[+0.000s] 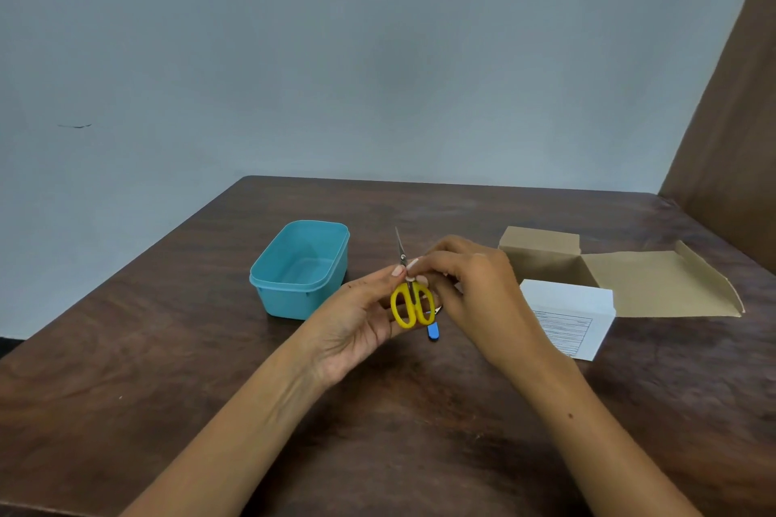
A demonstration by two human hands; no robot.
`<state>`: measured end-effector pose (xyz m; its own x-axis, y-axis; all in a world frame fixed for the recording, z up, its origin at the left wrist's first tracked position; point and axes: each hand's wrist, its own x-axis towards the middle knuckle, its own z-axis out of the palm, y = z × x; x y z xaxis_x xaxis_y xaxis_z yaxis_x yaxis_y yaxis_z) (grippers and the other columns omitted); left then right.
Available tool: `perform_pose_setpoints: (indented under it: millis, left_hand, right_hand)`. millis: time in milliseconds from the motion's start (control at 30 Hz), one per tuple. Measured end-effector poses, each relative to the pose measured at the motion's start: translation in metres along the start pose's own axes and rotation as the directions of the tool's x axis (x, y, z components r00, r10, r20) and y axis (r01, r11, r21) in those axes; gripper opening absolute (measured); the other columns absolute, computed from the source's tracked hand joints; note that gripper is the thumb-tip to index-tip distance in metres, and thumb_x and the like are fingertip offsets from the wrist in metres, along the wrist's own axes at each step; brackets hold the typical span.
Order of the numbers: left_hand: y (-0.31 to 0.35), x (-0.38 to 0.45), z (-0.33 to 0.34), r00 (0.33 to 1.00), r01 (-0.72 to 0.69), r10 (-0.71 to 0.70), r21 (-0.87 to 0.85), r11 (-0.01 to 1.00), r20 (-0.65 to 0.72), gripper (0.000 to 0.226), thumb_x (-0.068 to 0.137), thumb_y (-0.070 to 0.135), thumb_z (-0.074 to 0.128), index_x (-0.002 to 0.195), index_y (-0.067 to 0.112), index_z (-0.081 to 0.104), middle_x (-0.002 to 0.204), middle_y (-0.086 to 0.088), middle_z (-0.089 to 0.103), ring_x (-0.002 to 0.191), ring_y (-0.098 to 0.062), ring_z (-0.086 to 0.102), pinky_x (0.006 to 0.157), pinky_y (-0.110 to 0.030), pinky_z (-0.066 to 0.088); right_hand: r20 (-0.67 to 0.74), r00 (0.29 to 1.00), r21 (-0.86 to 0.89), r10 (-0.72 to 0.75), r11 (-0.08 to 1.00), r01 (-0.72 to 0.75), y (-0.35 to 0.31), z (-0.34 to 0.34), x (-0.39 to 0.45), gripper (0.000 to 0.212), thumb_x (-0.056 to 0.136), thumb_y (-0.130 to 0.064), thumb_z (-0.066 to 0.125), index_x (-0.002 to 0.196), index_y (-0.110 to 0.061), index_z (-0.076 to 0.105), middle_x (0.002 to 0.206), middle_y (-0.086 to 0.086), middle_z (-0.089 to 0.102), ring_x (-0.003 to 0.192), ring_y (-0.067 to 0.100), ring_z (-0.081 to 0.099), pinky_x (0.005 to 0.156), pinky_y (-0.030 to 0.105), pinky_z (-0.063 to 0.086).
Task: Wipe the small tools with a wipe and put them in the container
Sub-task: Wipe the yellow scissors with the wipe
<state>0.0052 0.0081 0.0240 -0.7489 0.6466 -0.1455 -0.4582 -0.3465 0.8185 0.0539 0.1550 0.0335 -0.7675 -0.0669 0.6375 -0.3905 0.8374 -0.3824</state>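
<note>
My left hand [361, 315] holds small scissors [410, 304] with yellow handles upright, blades pointing up and away, above the middle of the table. My right hand [470, 285] pinches the scissors near the pivot; a small white bit shows under its fingertips, and whether it is a wipe I cannot tell. Under the hands lies a small tool with a blue end [433, 331], mostly hidden. A teal plastic container [300, 269] stands open just left of the hands, with nothing visible inside.
An open cardboard box [588, 269] with its flap spread out lies to the right, a white printed panel [575, 319] at its front. The dark wooden table [210, 390] meets a grey wall behind and a brown panel at the far right.
</note>
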Motion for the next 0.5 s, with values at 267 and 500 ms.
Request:
perform_pose_setpoints:
  millis: [267, 500]
  left_hand:
    - [-0.002, -0.002, 0.002, 0.993, -0.017, 0.037, 0.184, 0.983, -0.108, 0.023, 0.094, 0.008, 0.049, 0.098, -0.005, 0.068, 0.078, -0.015, 0.073, 0.062, -0.016, 0.070, 0.052, -0.022, 0.056]
    - [-0.002, 0.000, 0.000, 0.953, -0.113, 0.198, 0.337, 0.935, -0.230, 0.023, 0.094, 0.012, 0.052, 0.096, -0.001, 0.071, 0.071, -0.013, 0.073, 0.059, -0.016, 0.070, 0.056, -0.023, 0.056]
  right_hand:
    - [0.259, 0.966, -0.008, -0.018, 1.000, 0.020, 0.004, -0.013, 0.004, 0.021, 0.080, 0.003, 0.065, 0.087, -0.014, 0.076, 0.085, 0.006, 0.068, 0.071, 0.017, 0.057, 0.062, 0.015, 0.039]
    - [0.250, 0.968, -0.123, -0.005, 0.992, 0.037, 0.000, 0.001, 0.001, 0.018, 0.081, -0.003, 0.061, 0.090, -0.013, 0.073, 0.089, 0.011, 0.063, 0.077, 0.032, 0.060, 0.064, 0.040, 0.050]
